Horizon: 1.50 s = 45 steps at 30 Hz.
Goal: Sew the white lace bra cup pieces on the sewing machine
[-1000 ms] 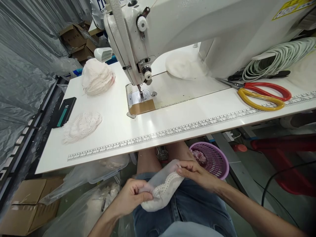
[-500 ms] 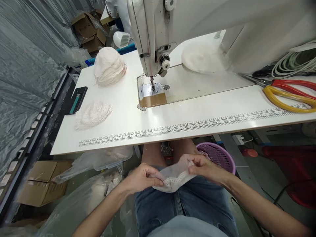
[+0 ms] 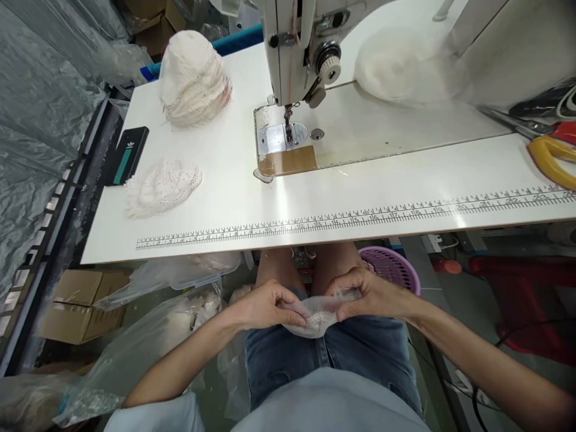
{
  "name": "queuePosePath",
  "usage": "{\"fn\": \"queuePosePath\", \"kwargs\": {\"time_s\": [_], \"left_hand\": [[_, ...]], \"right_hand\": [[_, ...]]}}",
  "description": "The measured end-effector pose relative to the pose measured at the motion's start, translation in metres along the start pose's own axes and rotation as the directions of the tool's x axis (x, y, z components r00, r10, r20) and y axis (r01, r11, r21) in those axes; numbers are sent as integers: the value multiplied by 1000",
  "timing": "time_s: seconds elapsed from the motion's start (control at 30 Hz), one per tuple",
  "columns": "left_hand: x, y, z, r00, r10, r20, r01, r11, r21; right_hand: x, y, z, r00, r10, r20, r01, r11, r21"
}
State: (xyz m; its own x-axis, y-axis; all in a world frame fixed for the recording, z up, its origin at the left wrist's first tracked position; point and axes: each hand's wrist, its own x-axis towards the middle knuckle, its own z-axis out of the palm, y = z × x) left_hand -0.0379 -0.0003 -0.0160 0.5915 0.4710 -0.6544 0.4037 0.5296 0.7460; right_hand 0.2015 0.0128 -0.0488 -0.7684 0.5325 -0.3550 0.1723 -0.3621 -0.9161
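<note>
Over the denim shorts (image 3: pixel 288 360), just off the near edge of the white table (image 3: pixel 225 198), the left hand (image 3: pixel 270 306) and right hand (image 3: pixel 371 294) each pinch one end of a sheer white lace-trimmed cloth (image 3: pixel 317 323), thumbs and fingers clamped on it. On the table, a lace piece (image 3: pixel 162 187) lies near a stack of white fabric (image 3: pixel 193 81).

Just ahead of my left hand (image 3: pixel 272 307) and right hand (image 3: pixel 371 294), the white table (image 3: pixel 229 192) ends in an edge that stands in the way. Over it, I have room along the printed ruler (image 3: pixel 333 223) between the lace piece (image 3: pixel 162 186) and scissors (image 3: pixel 542 147); the sewing machine (image 3: pixel 281 66) blocks farther in.
</note>
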Motion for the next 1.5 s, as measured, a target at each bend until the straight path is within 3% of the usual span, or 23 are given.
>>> {"fn": "queuePosePath", "kwargs": {"time_s": [0.3, 0.53, 0.67, 0.8, 1.13, 1.23, 1.5], "left_hand": [[-6, -8, -5, 999, -20, -44, 21, 1000, 23], [-5, -2, 0, 1000, 14, 13, -14, 1000, 18], [-8, -1, 2, 997, 72, 35, -73, 997, 26], [-6, -8, 5, 996, 93, -14, -91, 992, 88], [-2, -10, 13, 993, 118, 4, -118, 993, -21], [-4, -12, 14, 993, 119, -18, -119, 993, 7], [-5, -7, 14, 986, 144, -85, -132, 982, 136]], "right_hand": [[5, -3, -5, 1000, 1, 23, 0, 999, -35], [8, -11, 1, 977, -12, 212, 23, 999, -49], [9, -14, 3, 980, -35, 194, 49, 996, -68], [3, -11, -1, 982, -28, 186, 38, 998, -49], [2, -4, 6, 984, -50, 173, 59, 997, -49], [7, -1, 10, 982, -93, 164, 105, 992, -67], [8, 1, 12, 984, -70, 166, 77, 996, -35]]}}
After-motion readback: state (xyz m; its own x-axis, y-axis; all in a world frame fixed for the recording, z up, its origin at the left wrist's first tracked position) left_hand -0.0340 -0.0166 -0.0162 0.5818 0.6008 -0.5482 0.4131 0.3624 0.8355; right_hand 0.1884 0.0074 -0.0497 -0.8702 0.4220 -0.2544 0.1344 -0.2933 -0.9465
